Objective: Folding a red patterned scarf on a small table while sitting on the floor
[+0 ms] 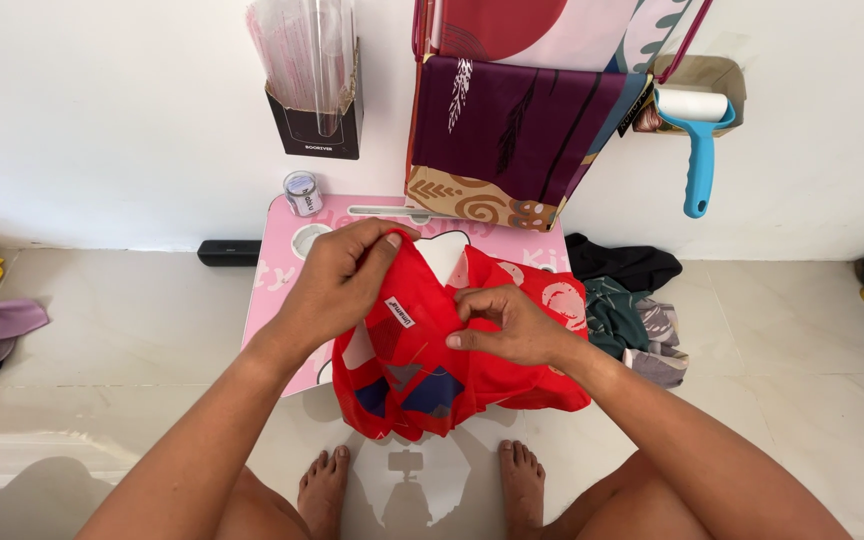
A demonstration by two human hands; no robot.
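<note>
Head view, left to right: we see the left hand at frame centre, fingers pinched on the upper edge of the red cloth. The cloth sits mid-frame, bunched over the front of the pink table. The right hand grips its middle fold. Dark clothes pile lies right of the table.

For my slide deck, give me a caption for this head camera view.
Both hands, left hand and right hand, grip a red patterned cloth over a pink lap table.
</note>
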